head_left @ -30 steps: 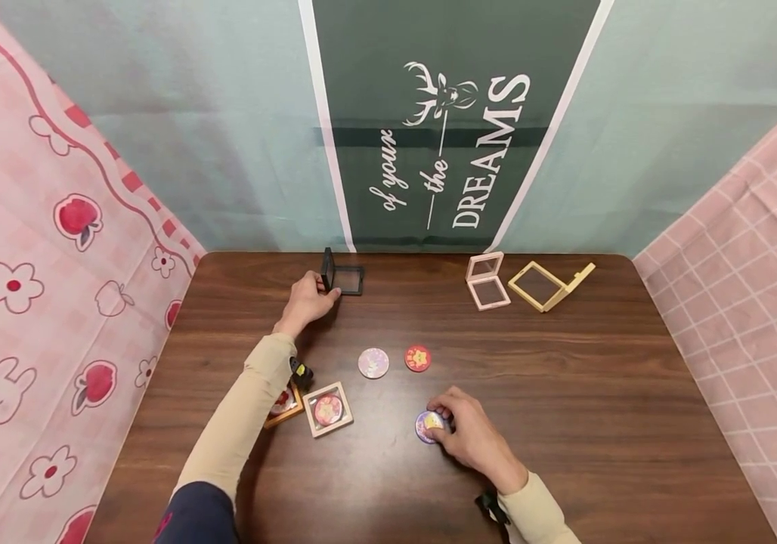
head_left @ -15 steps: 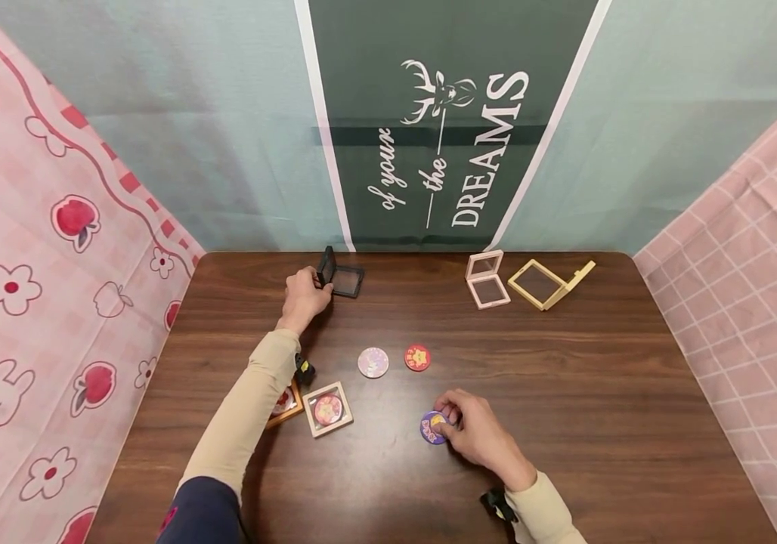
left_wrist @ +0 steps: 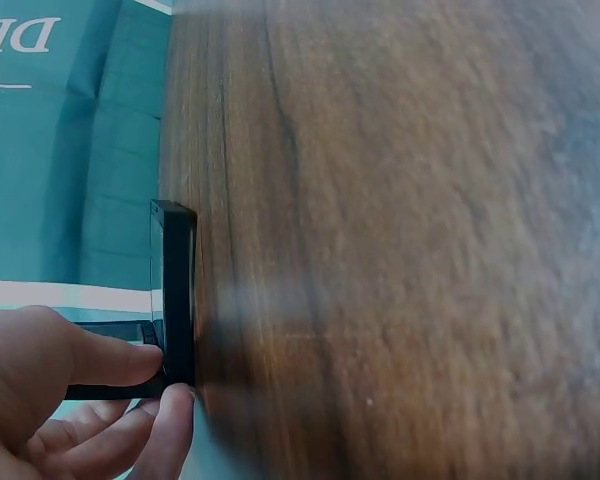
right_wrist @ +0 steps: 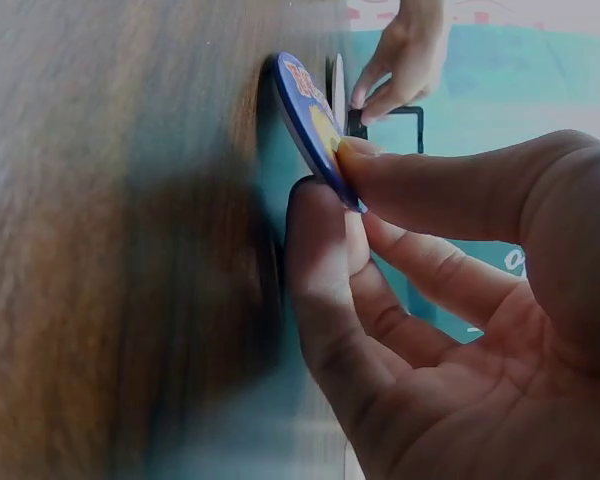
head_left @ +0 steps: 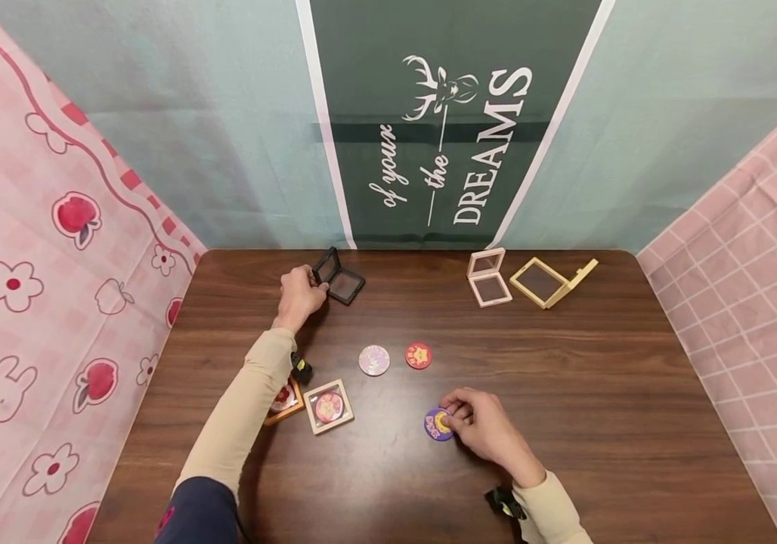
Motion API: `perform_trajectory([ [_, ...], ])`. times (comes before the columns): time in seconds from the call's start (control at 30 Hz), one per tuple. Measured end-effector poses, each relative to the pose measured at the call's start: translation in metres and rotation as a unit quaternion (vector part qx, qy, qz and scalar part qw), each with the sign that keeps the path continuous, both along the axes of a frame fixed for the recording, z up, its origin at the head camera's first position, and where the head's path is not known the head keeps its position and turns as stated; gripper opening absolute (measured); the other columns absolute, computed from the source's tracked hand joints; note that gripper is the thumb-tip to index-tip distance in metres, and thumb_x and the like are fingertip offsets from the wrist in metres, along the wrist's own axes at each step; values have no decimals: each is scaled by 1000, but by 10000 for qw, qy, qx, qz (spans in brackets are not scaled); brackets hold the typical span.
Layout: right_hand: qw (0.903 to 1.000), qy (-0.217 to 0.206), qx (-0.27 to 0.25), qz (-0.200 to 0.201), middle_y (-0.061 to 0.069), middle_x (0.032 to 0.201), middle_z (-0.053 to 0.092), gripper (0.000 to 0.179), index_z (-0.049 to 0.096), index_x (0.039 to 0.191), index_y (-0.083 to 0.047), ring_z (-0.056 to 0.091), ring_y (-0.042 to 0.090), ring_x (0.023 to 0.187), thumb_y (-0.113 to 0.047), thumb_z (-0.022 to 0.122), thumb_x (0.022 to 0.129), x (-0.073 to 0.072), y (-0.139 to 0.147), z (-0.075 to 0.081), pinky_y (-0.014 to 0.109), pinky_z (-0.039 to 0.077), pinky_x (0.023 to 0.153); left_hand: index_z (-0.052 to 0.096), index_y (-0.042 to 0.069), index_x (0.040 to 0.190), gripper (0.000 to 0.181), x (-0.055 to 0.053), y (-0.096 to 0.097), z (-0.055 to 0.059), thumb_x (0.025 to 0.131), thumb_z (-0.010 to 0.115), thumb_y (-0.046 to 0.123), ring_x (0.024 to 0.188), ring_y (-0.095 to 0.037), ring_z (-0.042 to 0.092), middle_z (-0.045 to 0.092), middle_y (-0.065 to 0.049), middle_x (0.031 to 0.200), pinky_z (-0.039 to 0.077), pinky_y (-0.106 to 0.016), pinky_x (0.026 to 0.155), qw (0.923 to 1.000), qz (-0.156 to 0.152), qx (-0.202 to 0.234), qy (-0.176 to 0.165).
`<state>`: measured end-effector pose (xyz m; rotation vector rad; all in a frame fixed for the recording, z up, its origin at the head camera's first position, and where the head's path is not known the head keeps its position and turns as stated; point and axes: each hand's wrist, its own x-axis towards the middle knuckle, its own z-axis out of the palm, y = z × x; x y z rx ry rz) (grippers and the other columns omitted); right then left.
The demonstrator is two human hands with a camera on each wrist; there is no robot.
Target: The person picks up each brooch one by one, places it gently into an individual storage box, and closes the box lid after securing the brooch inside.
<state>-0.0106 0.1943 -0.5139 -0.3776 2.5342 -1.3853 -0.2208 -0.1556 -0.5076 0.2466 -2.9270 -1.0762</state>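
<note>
At the back left of the table, my left hand (head_left: pixel 300 296) pinches a black hinged display frame (head_left: pixel 348 286) near its hinge. The frame stands unfolded, one half upright and the other low over the table; in the left wrist view thumb and fingertips meet at the corner of the black frame (left_wrist: pixel 178 290). Front right of centre, my right hand (head_left: pixel 489 427) pinches a purple round badge (head_left: pixel 432 427) by its edge. Thumb on its face, fingers behind, the badge (right_wrist: pixel 302 110) is tilted in the right wrist view. My fingertips cover part of its yellow picture.
A pale purple badge (head_left: pixel 374 360) and a red badge (head_left: pixel 419 355) lie mid-table. A pale frame (head_left: pixel 348 414) and an orange frame (head_left: pixel 286 414), each holding a badge, lie near the left forearm. Unfolded pink (head_left: pixel 495 303) and yellow (head_left: pixel 571 284) frames stand at the back right.
My left hand has turned the black frame, its low half now angled toward the front right. My right hand has shifted slightly right with the purple badge, whose face has turned in the fingers.
</note>
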Motion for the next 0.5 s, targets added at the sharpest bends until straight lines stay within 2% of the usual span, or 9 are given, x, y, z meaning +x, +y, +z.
perform_trajectory([
  [0.17, 9999, -154, -59, -51, 9, 89, 75, 10, 76, 100, 2, 68, 3, 75, 5, 78, 91, -1, 2, 1, 23, 59, 66, 63, 4, 96, 17, 1, -2, 4, 101, 73, 18, 81, -32, 61, 64, -13, 90, 48, -43, 72, 10000, -50, 2, -74],
  [0.37, 9995, -266, -89, -148, 8, 88, 77, 10, 77, 101, 1, 69, 4, 75, 4, 78, 92, -1, 7, 1, 23, 59, 66, 65, 6, 98, 15, 5, 2, 7, 101, 73, 18, 85, -34, 66, 68, -13, 94, 51, -44, 72, 9997, -187, 110, -132],
  [0.5, 9993, -311, -162, -115, 5, 87, 77, 10, 77, 102, -1, 69, 5, 74, 2, 78, 93, -1, 7, 0, 23, 58, 66, 65, 7, 97, 13, 10, 1, 6, 100, 73, 17, 89, -33, 68, 71, -13, 94, 53, -44, 75, 9993, -318, 206, -43],
])
